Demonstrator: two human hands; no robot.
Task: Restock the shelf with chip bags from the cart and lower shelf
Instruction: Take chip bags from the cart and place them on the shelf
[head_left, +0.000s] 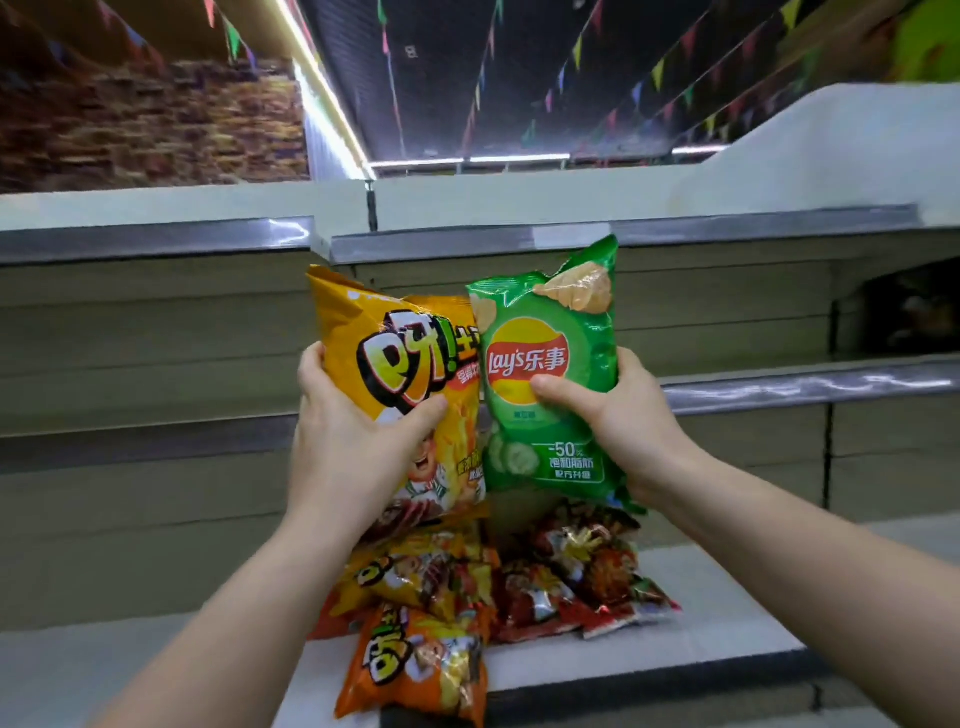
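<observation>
Bags held up mid-carry: left hand (345, 415) grips orange bag (400, 384), right hand (618, 415) grips green bag (550, 374), w/ shelf (810, 387) far right probably next to fill.

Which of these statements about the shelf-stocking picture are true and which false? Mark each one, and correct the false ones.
1. The left hand grips an orange chip bag. True.
2. The right hand holds a blue bag. False: it holds a green chip bag.
3. The two held bags are upright, side by side. True.
4. The lower shelf carries no bags. False: a pile of chip bags lies there.
5. Both held bags rest on the upper shelf. False: they are held up in front of it.
</observation>
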